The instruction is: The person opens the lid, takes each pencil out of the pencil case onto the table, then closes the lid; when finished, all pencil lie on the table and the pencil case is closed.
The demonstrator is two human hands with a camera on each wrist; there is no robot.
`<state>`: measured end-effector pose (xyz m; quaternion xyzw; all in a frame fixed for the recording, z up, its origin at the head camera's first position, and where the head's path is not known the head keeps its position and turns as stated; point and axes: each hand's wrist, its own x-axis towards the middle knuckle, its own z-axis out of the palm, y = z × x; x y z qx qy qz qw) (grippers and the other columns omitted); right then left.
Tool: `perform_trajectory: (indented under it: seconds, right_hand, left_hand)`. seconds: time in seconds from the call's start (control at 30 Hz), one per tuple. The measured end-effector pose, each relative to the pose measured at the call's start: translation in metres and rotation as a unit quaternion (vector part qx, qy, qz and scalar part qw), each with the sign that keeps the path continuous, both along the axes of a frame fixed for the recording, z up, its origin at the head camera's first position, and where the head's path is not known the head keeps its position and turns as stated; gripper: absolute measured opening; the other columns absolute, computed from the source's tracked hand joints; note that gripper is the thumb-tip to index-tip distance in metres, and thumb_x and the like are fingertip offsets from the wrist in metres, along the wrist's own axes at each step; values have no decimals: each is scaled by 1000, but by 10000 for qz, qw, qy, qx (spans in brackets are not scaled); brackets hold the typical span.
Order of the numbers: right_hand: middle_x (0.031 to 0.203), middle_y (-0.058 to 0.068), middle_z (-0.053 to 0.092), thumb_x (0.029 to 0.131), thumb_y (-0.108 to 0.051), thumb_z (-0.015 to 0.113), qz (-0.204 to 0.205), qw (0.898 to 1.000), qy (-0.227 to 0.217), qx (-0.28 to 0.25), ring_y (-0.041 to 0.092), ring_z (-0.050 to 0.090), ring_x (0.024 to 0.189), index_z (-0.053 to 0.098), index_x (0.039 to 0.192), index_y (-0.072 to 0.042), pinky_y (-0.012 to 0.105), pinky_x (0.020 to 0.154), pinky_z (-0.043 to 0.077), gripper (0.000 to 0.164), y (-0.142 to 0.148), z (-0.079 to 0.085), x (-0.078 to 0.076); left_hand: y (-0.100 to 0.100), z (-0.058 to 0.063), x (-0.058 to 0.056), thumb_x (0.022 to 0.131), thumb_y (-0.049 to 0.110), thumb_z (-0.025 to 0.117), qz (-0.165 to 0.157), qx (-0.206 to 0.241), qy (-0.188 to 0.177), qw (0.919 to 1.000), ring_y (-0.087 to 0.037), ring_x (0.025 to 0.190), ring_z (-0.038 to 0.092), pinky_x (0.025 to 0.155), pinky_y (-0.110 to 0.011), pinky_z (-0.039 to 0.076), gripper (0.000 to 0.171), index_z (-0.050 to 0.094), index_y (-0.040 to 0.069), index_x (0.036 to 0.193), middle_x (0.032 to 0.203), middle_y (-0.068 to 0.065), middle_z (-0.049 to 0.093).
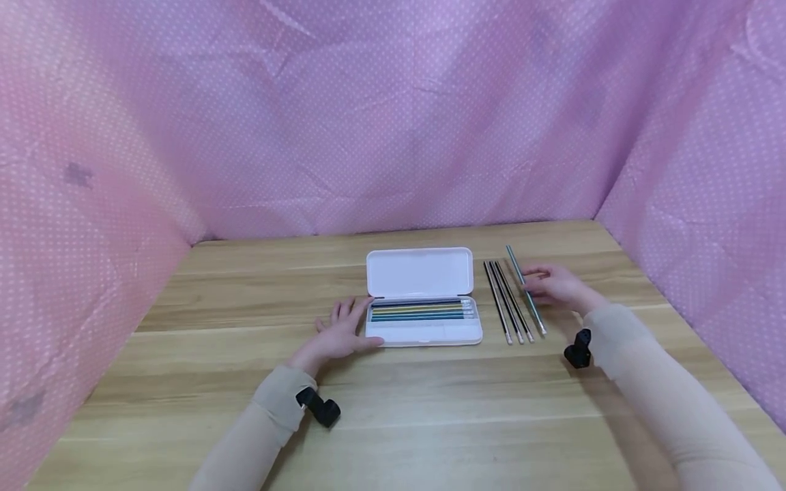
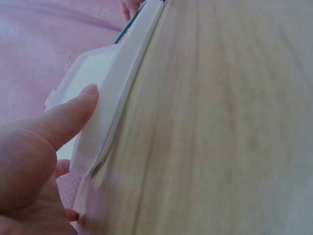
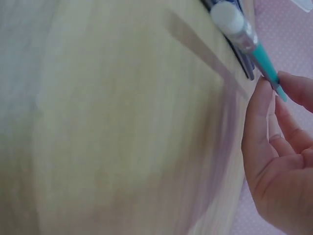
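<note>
A white pencil case (image 1: 424, 334) lies with its lid (image 1: 419, 271) raised at the back. Inside it, several pencils (image 1: 417, 316) in dark, yellow and teal lie side by side, erasers to the right. My left hand (image 1: 334, 337) rests at the case's left end with spread fingers, its thumb (image 2: 73, 115) touching the front wall. To the right of the case, my right hand (image 1: 555, 286) pinches a teal pencil (image 1: 536, 315) between thumb and fingertips. The pencil's white eraser (image 3: 228, 17) faces the right wrist camera, and its shadow falls on the table.
Several dark pencils (image 1: 496, 293) lie roughly parallel on the wooden table (image 1: 430, 416), between the case and my right hand. Pink dotted cloth (image 1: 393, 136) hangs behind the table and along both sides.
</note>
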<state>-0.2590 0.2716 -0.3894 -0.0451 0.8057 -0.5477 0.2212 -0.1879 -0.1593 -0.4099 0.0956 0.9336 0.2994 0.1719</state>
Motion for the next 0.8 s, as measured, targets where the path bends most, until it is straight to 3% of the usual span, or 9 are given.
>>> perform_trajectory:
  seconds: [0.17,0.43,0.8]
  right_hand:
    - [116,19,58,94,-7,53,14,9984,18,569,4,60,86,29,139,12,29,83,54,55,-1,-1,0]
    - [105,14,62,90,-5,57,-115,9929,69,1179,6,60,74,39,132,10,24,69,54,48,-10,-4,-1]
    - [105,21,60,87,-2,60,-141,9894,253,1425,7,59,69,46,119,14,25,64,55,39,-19,-2,0]
  left_hand:
    - [1,2,-1,80,52,68,11,-96,14,10000,-45,142,-8,101,-73,-9,91,16,28,152,158,-19,2]
    - [0,2,-3,81,53,67,-31,-172,8,9998,-45,142,-8,100,-74,-8,92,15,28,152,158,-20,2]
    - [0,1,-4,80,53,68,-3,-113,-55,9999,-45,142,-10,100,-74,-9,92,15,29,152,158,-18,1]
